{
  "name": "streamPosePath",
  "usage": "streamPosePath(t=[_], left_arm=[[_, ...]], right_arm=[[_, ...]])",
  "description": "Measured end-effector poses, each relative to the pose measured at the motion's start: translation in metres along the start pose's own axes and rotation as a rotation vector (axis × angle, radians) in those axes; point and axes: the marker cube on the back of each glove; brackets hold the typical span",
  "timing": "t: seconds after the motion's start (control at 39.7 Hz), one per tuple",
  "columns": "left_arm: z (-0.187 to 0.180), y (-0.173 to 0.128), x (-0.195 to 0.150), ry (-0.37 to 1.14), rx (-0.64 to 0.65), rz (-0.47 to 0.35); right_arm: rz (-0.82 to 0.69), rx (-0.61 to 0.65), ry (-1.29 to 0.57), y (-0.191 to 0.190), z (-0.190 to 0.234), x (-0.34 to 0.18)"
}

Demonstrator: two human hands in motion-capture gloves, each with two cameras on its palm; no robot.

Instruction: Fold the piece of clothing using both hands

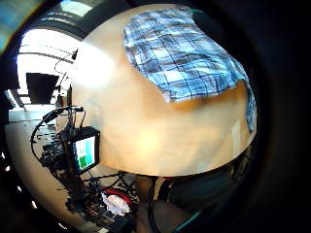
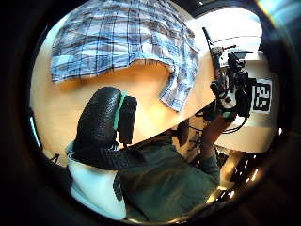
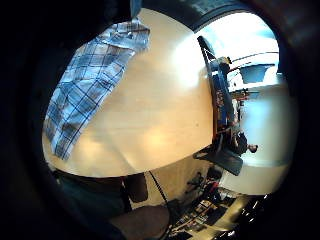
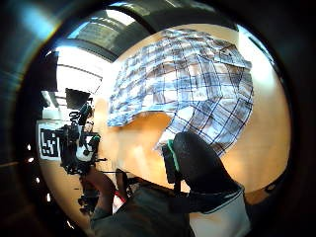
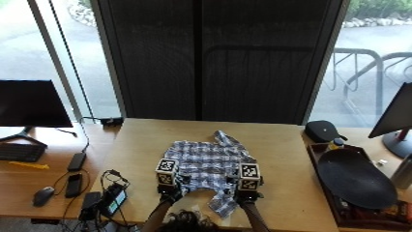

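A blue and white plaid shirt (image 5: 206,163) lies spread on the wooden table (image 5: 283,145), with one flap (image 5: 222,205) reaching toward the front edge. My left hand (image 5: 169,192) is at the shirt's near left edge and my right hand (image 5: 248,195) at its near right edge. Both palm cameras look down on the shirt (image 2: 122,37) (image 4: 187,84) from some height. The left thumb (image 2: 101,125) and the right thumb (image 4: 197,165) show with no cloth under them. Neither hand holds the shirt.
A small device with a lit screen (image 5: 116,202) and cables sit at the table's front left corner. A black oval tray (image 5: 355,179) and a black pouch (image 5: 324,130) stand at the right. A side desk with a monitor (image 5: 32,104) is at the left.
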Motion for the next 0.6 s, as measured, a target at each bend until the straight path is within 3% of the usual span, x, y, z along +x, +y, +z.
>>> streamPosePath(t=[0.2,0.35,0.48,0.6], left_arm=[[0.036,-0.026,0.000,-0.005,-0.077,0.007],[0.024,0.011,0.006,-0.028,-0.276,-0.065],[0.032,0.007,0.004,-0.004,-0.259,-0.044],[0.040,0.008,0.005,0.049,-0.300,-0.020]], right_arm=[[-0.024,-0.058,0.005,-0.015,0.038,0.001],[-0.055,-0.146,0.032,-0.020,0.057,-0.001],[-0.024,-0.236,0.113,0.001,0.038,0.000],[-0.144,-0.204,-0.043,-0.005,0.047,-0.011]])
